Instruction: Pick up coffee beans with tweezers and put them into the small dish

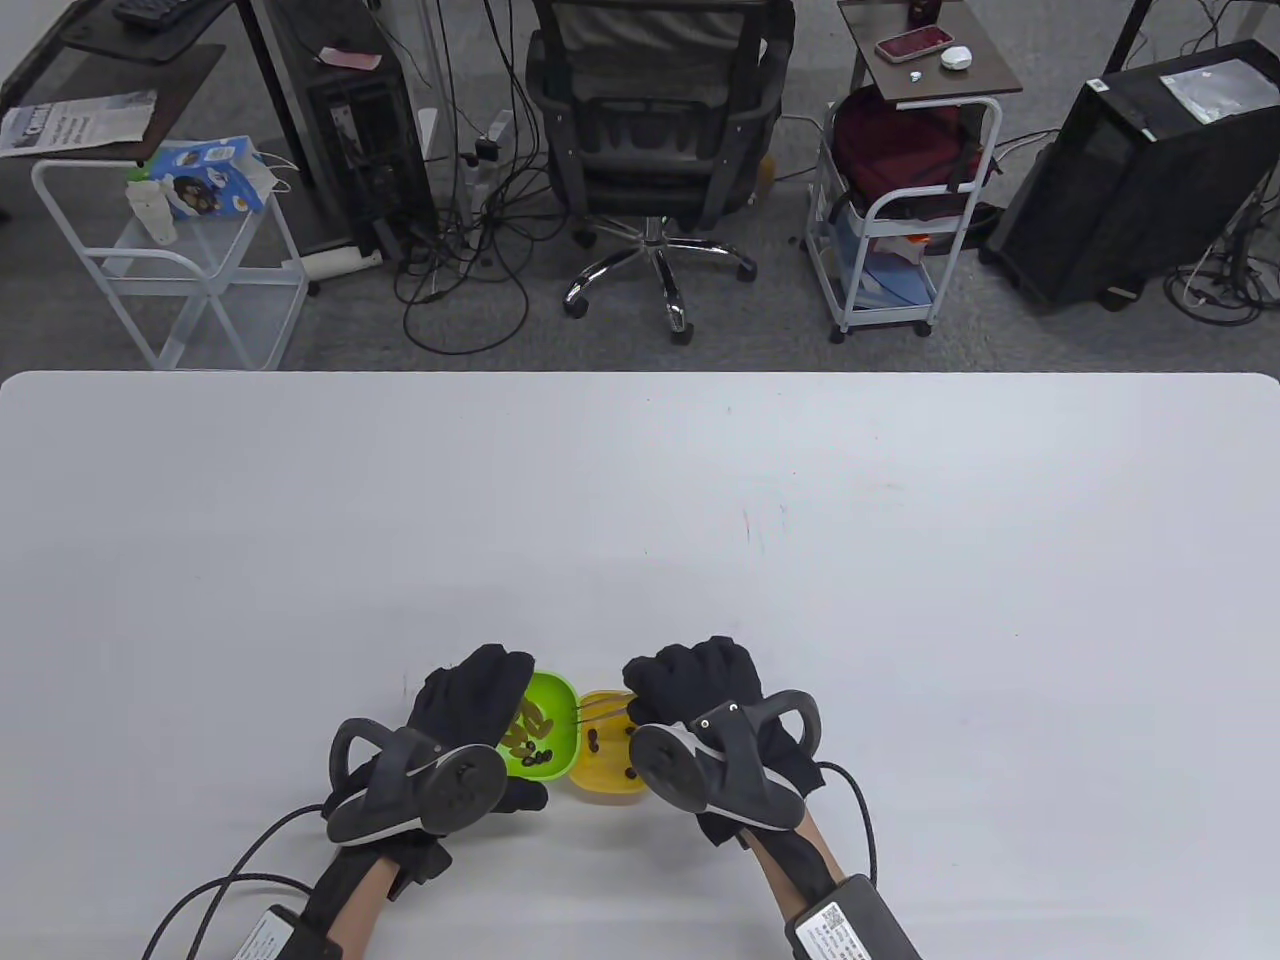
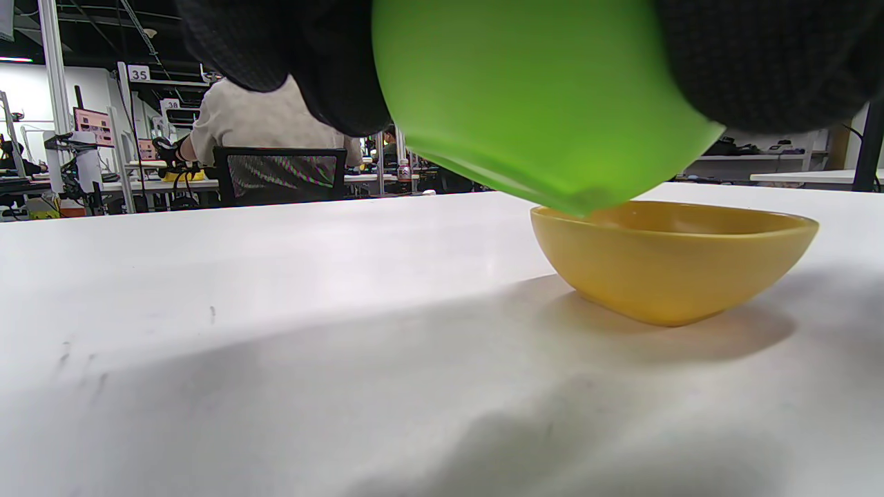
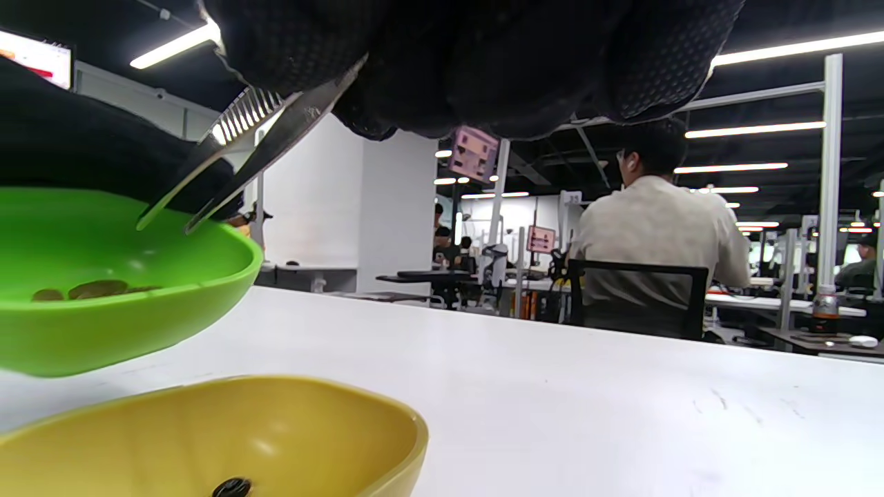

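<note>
Tilting the green dish (image 1: 545, 728) toward its neighbour, the left hand (image 1: 470, 715) is gripping it from the far-left side, fingers wrapped over the rim, and is lifting it off the white table (image 1: 640, 520) near the near edge. In the left wrist view the dish's underside is hanging above the table, its low lip just over the yellow dish's rim. I judge the tilt is meant to slide the coffee beans (image 1: 530, 745) toward the low side, within easy reach. They are gathering in a dark cluster there.

Just beside it the yellow dish (image 1: 605, 760) is sitting flat on the table, holding a few beans (image 1: 594, 740) already; it seems to be the target, placed close so each carry is short.

Reaching over from the right, the right hand (image 1: 700, 690) is pinching the steel tweezers (image 3: 242, 155) between curled, pressed-together fingers. In the right wrist view the tips are parted slightly and holding nothing, hovering just above the green dish's inside. The next bean is not yet picked.
</note>
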`<act>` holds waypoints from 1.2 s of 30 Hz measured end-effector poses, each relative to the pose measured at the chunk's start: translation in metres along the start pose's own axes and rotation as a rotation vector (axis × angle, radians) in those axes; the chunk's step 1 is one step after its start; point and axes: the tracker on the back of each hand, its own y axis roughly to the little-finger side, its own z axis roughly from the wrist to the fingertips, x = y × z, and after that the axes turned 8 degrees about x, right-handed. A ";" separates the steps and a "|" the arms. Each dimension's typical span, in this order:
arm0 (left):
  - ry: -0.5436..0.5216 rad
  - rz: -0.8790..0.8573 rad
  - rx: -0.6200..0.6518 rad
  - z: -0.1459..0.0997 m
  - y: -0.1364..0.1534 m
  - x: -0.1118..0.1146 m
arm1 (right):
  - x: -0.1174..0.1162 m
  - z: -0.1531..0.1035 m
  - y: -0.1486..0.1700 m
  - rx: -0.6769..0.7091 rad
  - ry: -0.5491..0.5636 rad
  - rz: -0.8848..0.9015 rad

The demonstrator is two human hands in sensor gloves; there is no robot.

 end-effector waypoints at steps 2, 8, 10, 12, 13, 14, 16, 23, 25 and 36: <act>0.001 0.000 0.000 0.000 0.000 0.000 | -0.003 0.002 -0.005 0.017 -0.011 -0.003; 0.007 0.001 -0.004 0.000 0.000 0.000 | -0.009 0.006 -0.021 0.068 -0.040 -0.004; 0.013 0.001 -0.003 0.001 0.000 0.001 | -0.011 0.007 -0.024 0.083 -0.046 -0.037; 0.015 0.003 -0.001 0.001 -0.001 0.001 | -0.012 0.008 -0.027 0.092 -0.051 -0.061; 0.015 0.003 -0.001 0.001 -0.001 0.001 | -0.013 0.008 -0.027 0.093 -0.055 -0.058; 0.013 0.003 -0.001 0.001 -0.001 0.001 | -0.014 0.008 -0.027 0.093 -0.060 -0.046; 0.009 0.002 -0.004 0.001 0.000 0.000 | -0.016 0.010 -0.028 0.091 -0.074 -0.041; 0.007 0.006 -0.007 0.000 0.000 0.000 | -0.019 0.012 -0.031 0.099 -0.088 -0.055; 0.006 0.009 -0.005 0.000 -0.001 0.000 | -0.020 0.013 -0.032 0.100 -0.088 -0.056; 0.004 0.010 -0.005 -0.001 -0.001 0.000 | -0.019 0.015 -0.035 0.103 -0.102 -0.095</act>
